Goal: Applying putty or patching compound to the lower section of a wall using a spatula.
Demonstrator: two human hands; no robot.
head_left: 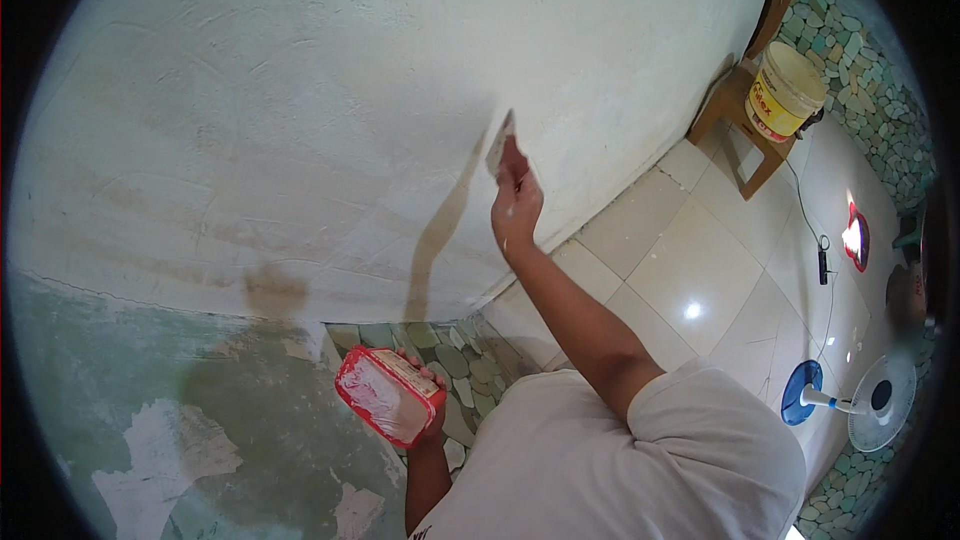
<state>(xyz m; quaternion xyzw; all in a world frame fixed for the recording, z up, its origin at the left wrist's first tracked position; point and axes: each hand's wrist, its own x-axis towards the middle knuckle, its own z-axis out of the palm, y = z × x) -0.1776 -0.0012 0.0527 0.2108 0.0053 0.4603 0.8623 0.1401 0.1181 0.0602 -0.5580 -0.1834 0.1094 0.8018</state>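
My right hand point(516, 208) is raised to the pale plastered wall point(330, 90), its fingers closed round a putty knife point(508, 152). The blade is at or very near the wall surface; I cannot tell if it touches. Lower down, my left hand point(437, 405) grips a red rectangular tub point(415, 372) from its right side and underneath. White putty point(370, 395) is smeared along the inside of the tub, which tilts so its opening shows. Some white specks mark my right hand.
A yellow-labelled bucket point(783, 95) stands on a wooden stool point(740, 135) at the far right. A fan point(880, 400), a cable with a black block point(823, 265) and a red object point(856, 235) are on the tiled floor point(690, 250). Green peeling wall point(270, 420) lies lower left.
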